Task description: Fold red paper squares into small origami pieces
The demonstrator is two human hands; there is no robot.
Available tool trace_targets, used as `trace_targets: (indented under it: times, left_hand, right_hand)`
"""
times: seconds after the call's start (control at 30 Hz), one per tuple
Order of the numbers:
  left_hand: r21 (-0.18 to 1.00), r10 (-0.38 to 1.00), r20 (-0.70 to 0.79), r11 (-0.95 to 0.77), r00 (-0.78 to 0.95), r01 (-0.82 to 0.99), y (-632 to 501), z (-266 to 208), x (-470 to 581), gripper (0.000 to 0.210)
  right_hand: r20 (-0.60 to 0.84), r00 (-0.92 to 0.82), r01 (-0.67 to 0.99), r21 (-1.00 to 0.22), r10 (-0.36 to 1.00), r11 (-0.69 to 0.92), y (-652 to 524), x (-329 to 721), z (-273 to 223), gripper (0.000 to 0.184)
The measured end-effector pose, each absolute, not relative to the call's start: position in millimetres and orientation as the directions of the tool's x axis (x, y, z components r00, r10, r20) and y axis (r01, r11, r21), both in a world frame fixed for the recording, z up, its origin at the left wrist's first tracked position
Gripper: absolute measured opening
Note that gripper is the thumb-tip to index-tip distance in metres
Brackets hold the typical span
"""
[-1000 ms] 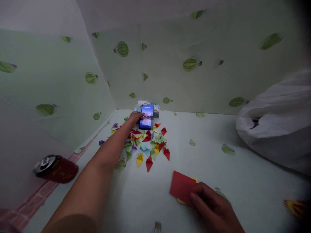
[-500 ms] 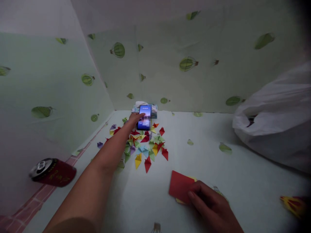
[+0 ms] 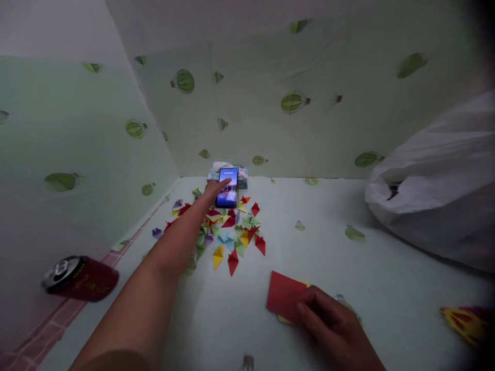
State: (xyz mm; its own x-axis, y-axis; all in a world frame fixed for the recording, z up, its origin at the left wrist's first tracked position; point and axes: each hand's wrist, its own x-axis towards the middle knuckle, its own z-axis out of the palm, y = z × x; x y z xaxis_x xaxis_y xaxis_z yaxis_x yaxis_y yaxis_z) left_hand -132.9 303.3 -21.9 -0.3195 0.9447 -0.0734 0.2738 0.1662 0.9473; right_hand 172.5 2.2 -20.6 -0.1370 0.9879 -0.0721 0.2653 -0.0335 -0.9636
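Observation:
My left hand (image 3: 217, 187) reaches far forward, one finger stretched out over the lit screen of a smartphone (image 3: 227, 195); its other fingers are hard to make out. The phone leans against a soft pack (image 3: 242, 176) with white and blue-green colouring by the wall. My right hand (image 3: 334, 322) pinches a red square of paper (image 3: 284, 294) by its right side, between thumb and fingers. Yellow paper (image 3: 285, 319) peeks out beneath the red sheet. Many small folded paper pieces (image 3: 233, 262) in red, yellow, green, blue and purple lie in front of the phone, partly behind my left forearm.
At the left, a red and black drink can (image 3: 83, 278) appears tilted beside the pink tile-patterned edge (image 3: 50, 335). A white plastic bag (image 3: 433, 201) bulges at the right. A yellow and red object (image 3: 466, 323) lies at the lower right. Balloon-patterned walls (image 3: 247, 77) rise behind.
The view has shifted slightly. My left fingertip sits a little further right across the phone screen. My right hand keeps its pinch on the red paper.

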Motion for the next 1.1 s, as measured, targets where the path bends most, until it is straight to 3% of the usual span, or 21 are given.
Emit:
trace_targets:
  times: [0.53, 1.1]
  left_hand:
    - [0.943, 0.953, -0.130, 0.204, -0.275, 0.264, 289, -12, -130, 0.037]
    - [0.914, 0.944, -0.049, 0.174, -0.327, 0.366, 278, -6, -132, 0.037]
  right_hand:
    - [-0.083, -0.152, 0.313, -0.949, 0.985, -0.031, 4, 174, -23, 0.036]
    - [-0.087, -0.118, 0.303, -0.952, 0.989, -0.048, 3, 173, -19, 0.036]
